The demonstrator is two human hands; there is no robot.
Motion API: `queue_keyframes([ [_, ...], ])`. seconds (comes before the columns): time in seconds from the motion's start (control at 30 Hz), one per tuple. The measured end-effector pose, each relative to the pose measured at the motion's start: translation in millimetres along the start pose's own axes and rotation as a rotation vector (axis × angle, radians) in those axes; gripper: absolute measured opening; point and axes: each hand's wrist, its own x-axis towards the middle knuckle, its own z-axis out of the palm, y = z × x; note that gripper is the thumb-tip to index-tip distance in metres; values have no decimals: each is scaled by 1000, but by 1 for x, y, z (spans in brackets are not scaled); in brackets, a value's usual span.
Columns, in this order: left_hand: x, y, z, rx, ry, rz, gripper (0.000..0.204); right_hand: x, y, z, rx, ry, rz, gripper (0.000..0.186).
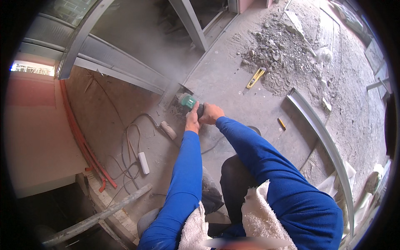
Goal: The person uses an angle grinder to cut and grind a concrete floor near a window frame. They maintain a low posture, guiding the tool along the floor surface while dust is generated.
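Observation:
Both my arms reach forward in blue sleeves to a green and black angle grinder (188, 101) held low at the floor. My left hand (192, 121) wraps round its body from the near left side. Closed on its dark rear end is my right hand (211, 113), just to the right. The grinder's head points away from me, beside the foot of a metal frame, at a dark, broken patch of floor. Pale dust (171, 62) hangs in the air beyond it. The disc and its exact contact are hidden by distance and dust.
A white power strip (143, 163) with tangled cords lies left, near a pale block (168, 130). Right lie a yellow utility knife (255, 78), a yellow marker-like stick (282, 123), a long metal channel (321, 129) and rubble (271, 54). A pole (100, 216) crosses a dark opening lower left.

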Motion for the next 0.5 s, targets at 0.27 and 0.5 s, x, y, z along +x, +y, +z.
queue_keyframes([
  [0.27, -5, 3, 2, 15, 5, -9, 47, 2, 2, 2, -8, -2, 19, 67],
  [0.5, 7, -4, -3, -28, -14, -16, 41, 2, 3, 3, 2, -2, -1, 65],
])
